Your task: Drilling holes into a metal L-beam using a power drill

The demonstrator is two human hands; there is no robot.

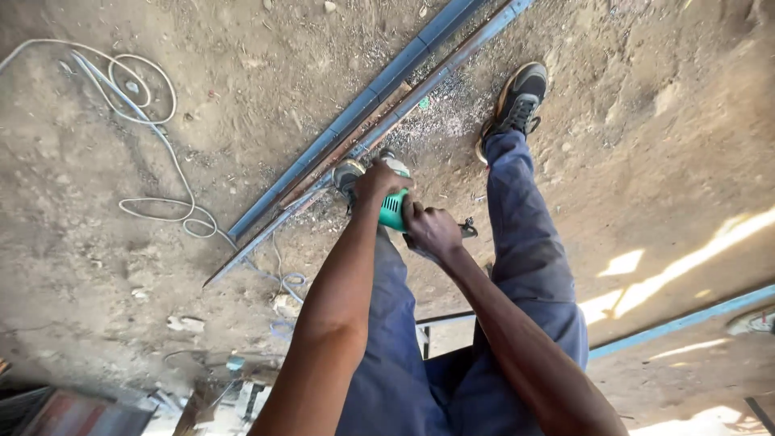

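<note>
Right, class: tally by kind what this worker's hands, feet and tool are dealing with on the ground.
Hands: 2, left hand and right hand
Green angle grinder: 1
Long metal bars: 2
Shoes in view: 1
White cable: 1
Total: 7

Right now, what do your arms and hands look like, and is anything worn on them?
Both arms are bare from above the elbow down: no sleeves in view. The left hand and right hand wear no gloves, and no watch or ring shows. Blue trousers cover the legs below.

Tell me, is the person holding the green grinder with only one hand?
No, both hands, left hand and right hand, grip the green grinder above the metal bars.
</note>
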